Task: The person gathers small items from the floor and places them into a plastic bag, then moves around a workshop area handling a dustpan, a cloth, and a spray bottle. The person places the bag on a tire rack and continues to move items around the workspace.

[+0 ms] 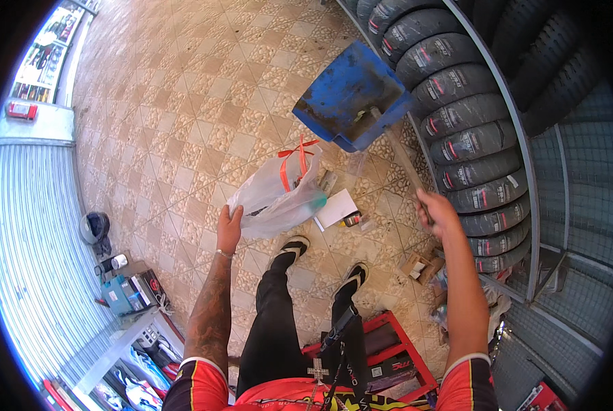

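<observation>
My left hand grips the edge of a translucent white plastic bag with a red drawstring. Something green shows through the bag's side, and the rest of its contents is hard to make out. My right hand is closed round the wooden handle of a worn blue dustpan. The pan is tilted beyond the bag, its dirty inside facing me. Beside the bag, a white card or flat box lies on the tiles, with a small dark and yellow container against it.
A rack of black tyres lines the right side. Near my feet are a red metal frame and an open cardboard box. On the left stand a ribbed shutter, a dark helmet and a teal case.
</observation>
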